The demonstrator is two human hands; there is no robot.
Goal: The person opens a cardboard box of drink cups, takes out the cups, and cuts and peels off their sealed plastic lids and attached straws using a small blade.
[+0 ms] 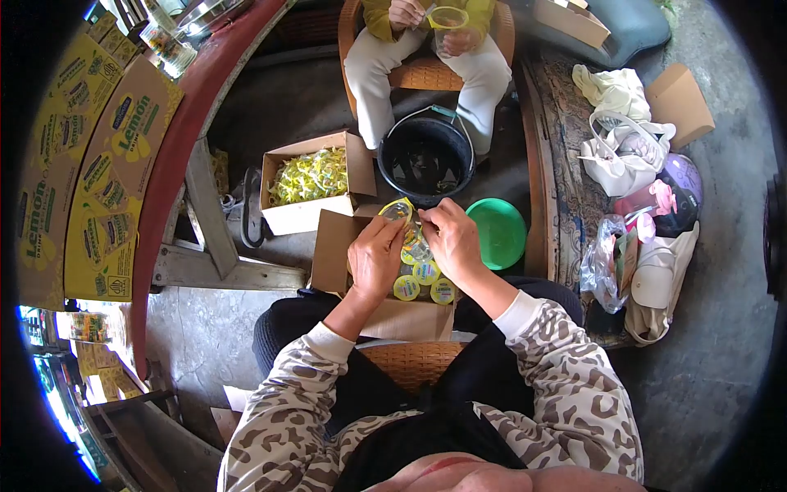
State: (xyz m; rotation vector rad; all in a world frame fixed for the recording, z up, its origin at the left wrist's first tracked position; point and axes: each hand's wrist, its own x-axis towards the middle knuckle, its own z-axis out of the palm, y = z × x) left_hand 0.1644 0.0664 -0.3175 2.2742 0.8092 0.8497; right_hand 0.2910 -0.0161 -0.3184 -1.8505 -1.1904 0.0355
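A clear plastic cup (416, 239) with a yellow rim is held tilted between my two hands. My left hand (377, 256) grips its near left side, fingers closed. On the right, my right hand (451, 238) pinches at the cup's edge; whether a strip or film is between those fingertips I cannot tell. Just below the hands is an open cardboard box (332, 250) on my lap side. Inside it stand several cups with yellow printed lemon lids (407, 287), partly covered by my hands and wrists.
A black bucket (426, 193) holding dark liquid stands ahead. Left of it is a box (283, 220) of yellow-and-clear strips (307, 176); right, a green basin (498, 234). Opposite, a seated person (459, 41) holds another cup. Lemon cartons (123, 180) stand left; bags (627, 156) lie right.
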